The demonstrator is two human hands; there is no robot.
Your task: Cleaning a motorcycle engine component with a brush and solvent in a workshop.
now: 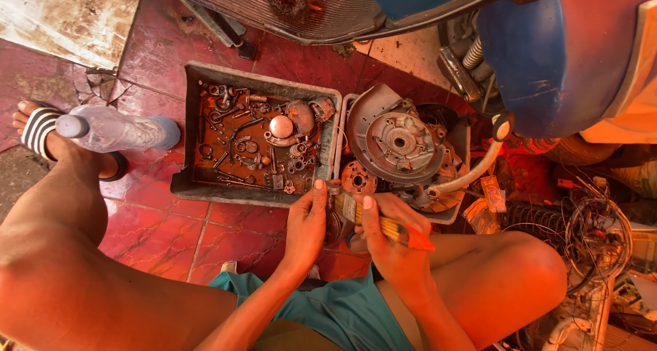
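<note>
Left hand (pixel 306 222) pinches small metal part (pixel 334 187); right hand (pixel 391 245) grips yellow-handled screwdriver (pixel 395 230) (orange tip end), tool touching part. Grey tray of rusty bits (pixel 194 135) just beyond left hand; round engine cover (pixel 393 139) beyond right.

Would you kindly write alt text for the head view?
Seated on a red tiled floor, a person's left hand and right hand hold a small metal part and a yellow-handled tool beside a tray of rusty parts.
</note>
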